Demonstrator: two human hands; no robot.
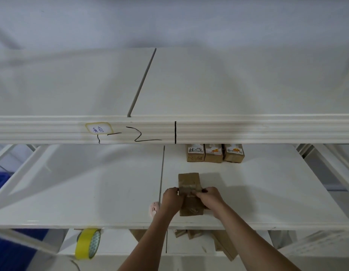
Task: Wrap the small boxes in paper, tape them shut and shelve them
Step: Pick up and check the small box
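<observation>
Taping step, by the look of it. White shelf (91,192), middle level, serves as the work surface. On it lies the parcel (190,194), a brown paper-wrapped box, long axis running away from the person, right of the shelf's centre seam. A clear tape strip (187,187) crosses it near the middle.

Left hand (170,198) grips the parcel's left side, fingers curled onto the tape end. Right hand (208,197) pinches the tape on the right side, fingers curled over the top.

Next move likely calls for smoothing the strip down both sides, then placing the parcel beside the three boxes (214,153) at the shelf's back.

Tape roll (87,243), yellow, sits on the lower level, left. Pink cutter (153,209) lies just left of the left wrist; exact type unclear.
</observation>
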